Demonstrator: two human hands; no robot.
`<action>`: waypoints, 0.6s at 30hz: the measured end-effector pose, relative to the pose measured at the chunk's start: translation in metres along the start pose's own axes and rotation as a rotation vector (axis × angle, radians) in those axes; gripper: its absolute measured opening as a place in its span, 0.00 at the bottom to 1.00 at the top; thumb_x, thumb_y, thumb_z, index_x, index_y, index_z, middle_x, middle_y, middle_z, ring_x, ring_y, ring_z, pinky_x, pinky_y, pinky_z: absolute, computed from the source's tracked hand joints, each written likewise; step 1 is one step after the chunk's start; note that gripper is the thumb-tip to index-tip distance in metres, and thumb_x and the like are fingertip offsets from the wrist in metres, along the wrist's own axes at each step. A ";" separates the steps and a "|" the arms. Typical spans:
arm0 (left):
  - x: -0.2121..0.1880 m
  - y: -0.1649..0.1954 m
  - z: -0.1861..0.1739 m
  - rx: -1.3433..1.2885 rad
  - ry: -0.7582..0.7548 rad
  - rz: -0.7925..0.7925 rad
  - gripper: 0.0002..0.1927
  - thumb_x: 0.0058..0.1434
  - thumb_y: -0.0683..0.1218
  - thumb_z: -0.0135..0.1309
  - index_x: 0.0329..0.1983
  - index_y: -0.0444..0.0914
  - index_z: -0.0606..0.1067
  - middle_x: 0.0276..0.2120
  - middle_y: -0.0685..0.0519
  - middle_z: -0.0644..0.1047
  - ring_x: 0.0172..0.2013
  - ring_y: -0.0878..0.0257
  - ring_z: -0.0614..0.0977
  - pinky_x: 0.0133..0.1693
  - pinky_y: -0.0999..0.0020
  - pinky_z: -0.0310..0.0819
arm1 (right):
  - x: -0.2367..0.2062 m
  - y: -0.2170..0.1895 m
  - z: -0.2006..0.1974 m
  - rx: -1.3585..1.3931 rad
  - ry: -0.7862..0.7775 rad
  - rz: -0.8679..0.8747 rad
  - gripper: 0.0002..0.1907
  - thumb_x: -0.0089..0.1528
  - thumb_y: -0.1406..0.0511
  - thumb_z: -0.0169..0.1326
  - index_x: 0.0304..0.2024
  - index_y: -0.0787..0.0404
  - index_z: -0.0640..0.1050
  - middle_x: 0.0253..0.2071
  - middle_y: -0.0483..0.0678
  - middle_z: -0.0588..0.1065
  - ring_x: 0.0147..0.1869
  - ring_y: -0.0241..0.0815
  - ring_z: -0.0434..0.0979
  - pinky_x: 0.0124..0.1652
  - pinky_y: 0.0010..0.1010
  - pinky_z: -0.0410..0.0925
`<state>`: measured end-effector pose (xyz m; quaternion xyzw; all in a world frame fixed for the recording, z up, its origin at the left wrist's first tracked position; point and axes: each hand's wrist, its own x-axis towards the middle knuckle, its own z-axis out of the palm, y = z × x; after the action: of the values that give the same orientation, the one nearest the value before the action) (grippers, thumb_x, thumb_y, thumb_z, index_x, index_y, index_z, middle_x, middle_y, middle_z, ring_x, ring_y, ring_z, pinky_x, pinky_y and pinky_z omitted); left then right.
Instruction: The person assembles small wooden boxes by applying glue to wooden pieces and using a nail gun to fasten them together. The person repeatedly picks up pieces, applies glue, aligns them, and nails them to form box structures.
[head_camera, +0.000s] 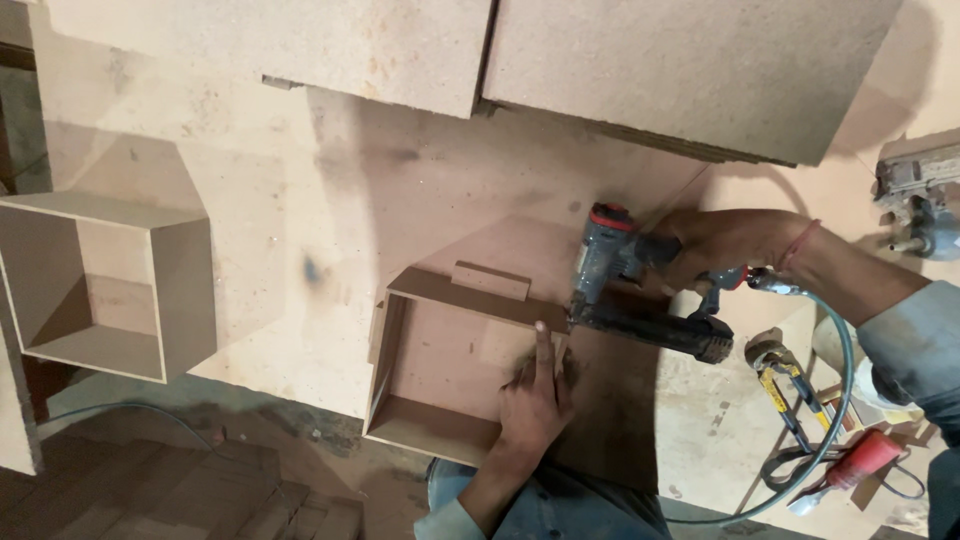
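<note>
A small open box frame (420, 350) of brown fibreboard lies on the workbench in front of me. My left hand (535, 395) presses flat on its right side wall, index finger stretched up toward the top right corner. My right hand (725, 243) grips a grey and black pneumatic nail gun (625, 285) with a red cap, its nose set against that top right corner of the frame. A green air hose (840, 370) runs from the gun's handle down to the right. A short loose strip of board (490, 280) lies just behind the frame.
A finished open fibreboard box (110, 285) stands at the left edge of the bench. Large fibreboard sheets (690, 70) are stacked at the back. A yellow-handled tool (785, 385) and a red tool (860, 460) lie at the right. Another power tool (920, 205) sits far right.
</note>
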<state>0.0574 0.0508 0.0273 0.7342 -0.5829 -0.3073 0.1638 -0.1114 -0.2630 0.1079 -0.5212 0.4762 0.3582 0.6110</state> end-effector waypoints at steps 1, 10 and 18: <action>0.001 0.000 -0.001 0.002 -0.003 -0.007 0.41 0.63 0.43 0.52 0.77 0.31 0.51 0.34 0.41 0.82 0.30 0.45 0.85 0.31 0.51 0.81 | -0.002 0.001 -0.001 0.020 -0.006 -0.026 0.15 0.52 0.58 0.65 0.38 0.58 0.82 0.19 0.45 0.72 0.25 0.36 0.70 0.25 0.29 0.62; -0.005 -0.012 -0.048 -0.082 0.219 0.152 0.37 0.64 0.54 0.55 0.72 0.33 0.62 0.51 0.34 0.77 0.47 0.38 0.82 0.49 0.48 0.79 | -0.027 0.010 0.029 0.213 0.198 -0.308 0.15 0.53 0.65 0.58 0.43 0.61 0.82 0.22 0.44 0.75 0.26 0.34 0.70 0.27 0.30 0.64; 0.046 -0.149 -0.182 -0.033 0.205 0.072 0.34 0.57 0.48 0.63 0.66 0.33 0.69 0.62 0.35 0.72 0.60 0.41 0.74 0.60 0.49 0.68 | -0.042 -0.017 0.083 0.023 0.471 -0.167 0.14 0.56 0.67 0.61 0.45 0.63 0.81 0.24 0.52 0.76 0.29 0.42 0.72 0.31 0.37 0.67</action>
<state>0.2928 0.0254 0.0645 0.7376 -0.5838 -0.2342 0.2454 -0.0901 -0.1827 0.1538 -0.6207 0.5648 0.1698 0.5166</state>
